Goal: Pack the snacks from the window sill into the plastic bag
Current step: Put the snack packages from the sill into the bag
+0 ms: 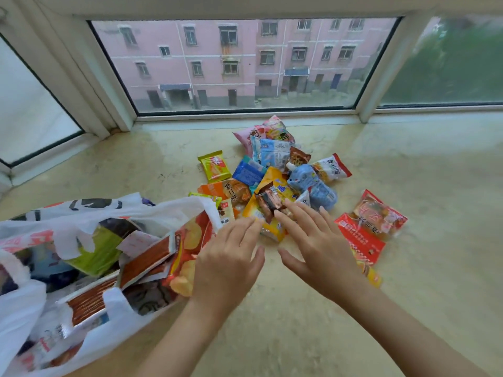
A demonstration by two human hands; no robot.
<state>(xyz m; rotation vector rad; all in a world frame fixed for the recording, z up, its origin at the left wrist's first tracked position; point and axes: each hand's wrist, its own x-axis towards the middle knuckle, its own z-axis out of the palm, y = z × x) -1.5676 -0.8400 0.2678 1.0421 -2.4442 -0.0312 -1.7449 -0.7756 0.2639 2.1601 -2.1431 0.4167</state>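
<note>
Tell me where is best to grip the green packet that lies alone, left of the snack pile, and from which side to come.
Probably the green packet is best pinched across its two long side edges, coming from above. It lies flat on the sill with bare stone around it, apart from the pile, so the fingers have room on both sides. The crimped top seam would also give a grip.

left hand (226, 257) flat, right hand (313, 240) flat | fingertips at yellow packet (275, 210) | plastic bag (81, 268) left, part-filled

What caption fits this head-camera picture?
Both open hands reach for a snack pile on the window sill, beside a half-filled plastic bag.
</note>
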